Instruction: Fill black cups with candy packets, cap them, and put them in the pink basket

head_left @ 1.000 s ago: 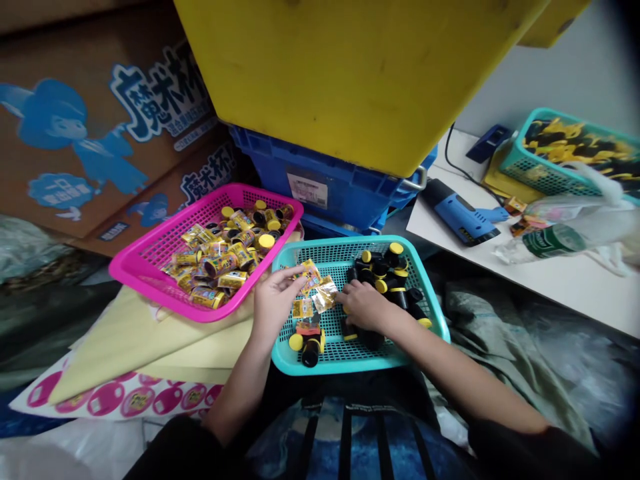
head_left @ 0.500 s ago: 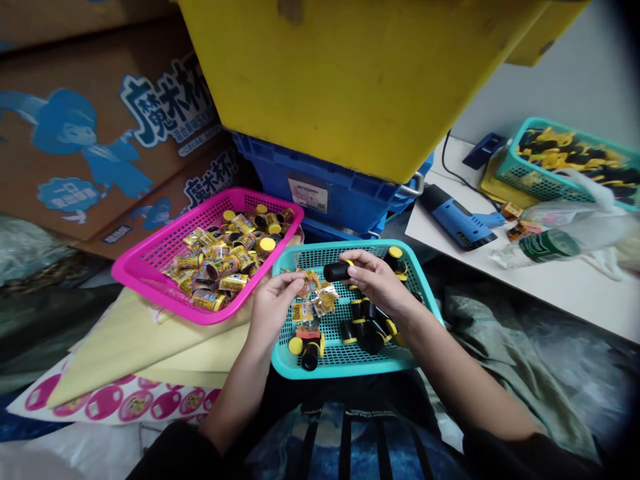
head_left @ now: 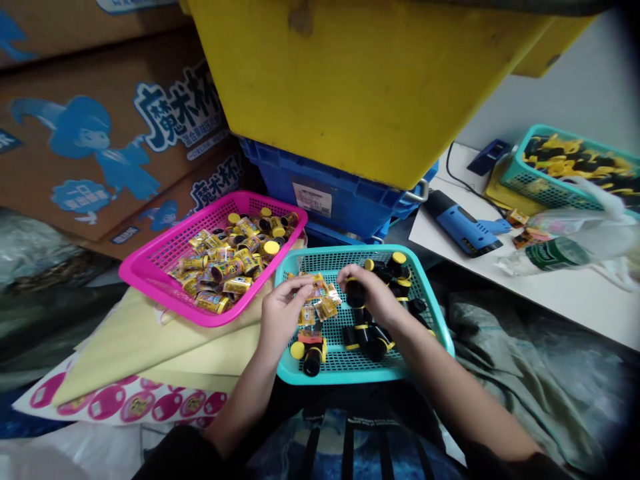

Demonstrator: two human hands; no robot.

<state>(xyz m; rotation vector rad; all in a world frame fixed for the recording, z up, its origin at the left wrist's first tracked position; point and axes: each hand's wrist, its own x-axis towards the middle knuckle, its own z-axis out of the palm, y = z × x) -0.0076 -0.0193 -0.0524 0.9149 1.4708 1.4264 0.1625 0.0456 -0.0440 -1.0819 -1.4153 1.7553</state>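
A teal mesh basket [head_left: 435,313] rests on my lap with several black canisters with yellow caps [head_left: 373,337] and a few loose yellow label wrappers [head_left: 325,303] in it. My right hand [head_left: 373,297] is closed around one black canister [head_left: 355,292], held upright over the basket's middle. My left hand [head_left: 283,310] pinches a yellow label wrapper [head_left: 306,315] just left of that canister. A pink mesh basket [head_left: 150,270] to the left holds several canisters wrapped in yellow labels [head_left: 227,260].
Stacked yellow crate [head_left: 365,80] and blue crate [head_left: 320,190] stand right behind the baskets. Printed cardboard boxes [head_left: 100,133] fill the left. A white table [head_left: 550,287] at right carries a blue tool [head_left: 467,230], a plastic bottle [head_left: 555,253] and another teal basket [head_left: 570,167]. Sticker sheets [head_left: 125,400] lie lower left.
My right hand picked a black canister out of the basket, lifted it, and brought it left toward the label in my left hand. The view shifted slightly.
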